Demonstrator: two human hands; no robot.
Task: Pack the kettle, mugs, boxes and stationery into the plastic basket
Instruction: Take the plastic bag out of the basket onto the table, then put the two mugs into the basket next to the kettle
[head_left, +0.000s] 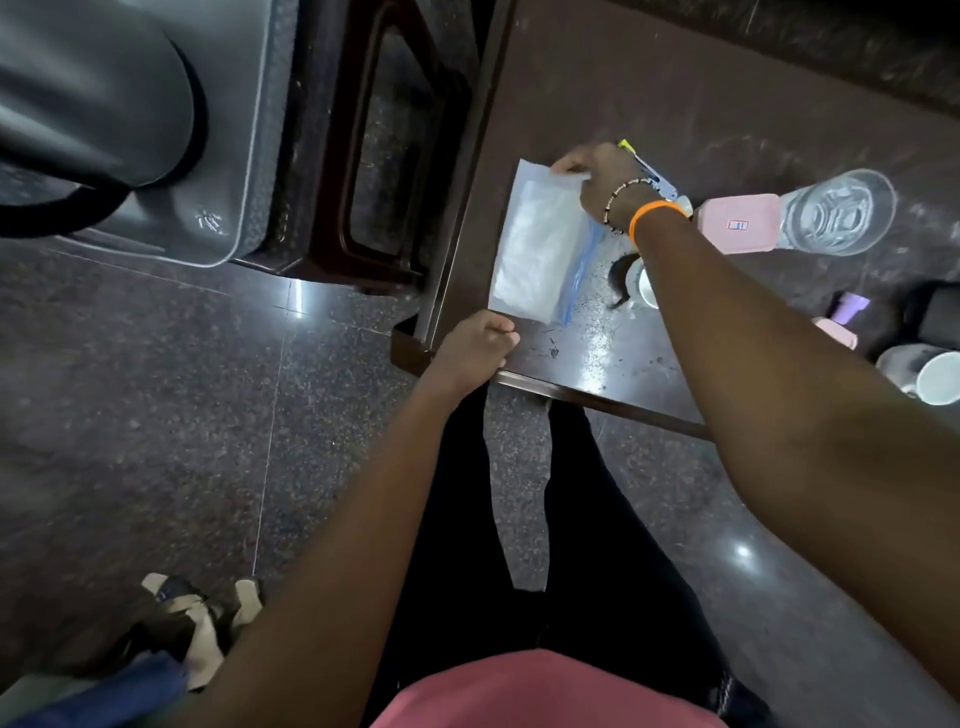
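Hands at the zip pouch: pick-up step in hand, nothing lifted clear yet.

Right hand (597, 174) has its fingers curled over the far end of the flat clear zip pouch (543, 244), which lies on the tabletop (597, 78); left hand (475, 345) sits loosely curled at the pouch's near corner, by the tabletop edge, and whether it grips anything cannot be told. Beyond the pouch lie a pink box (737, 223), a glass (839, 213) and two mugs (937, 376). Plastic basket (249, 156), well apart from the pouch on a stool, holds the kettle (88, 88). Judged next: lift the limp pouch, supported at both ends, and carry it across to the basket.
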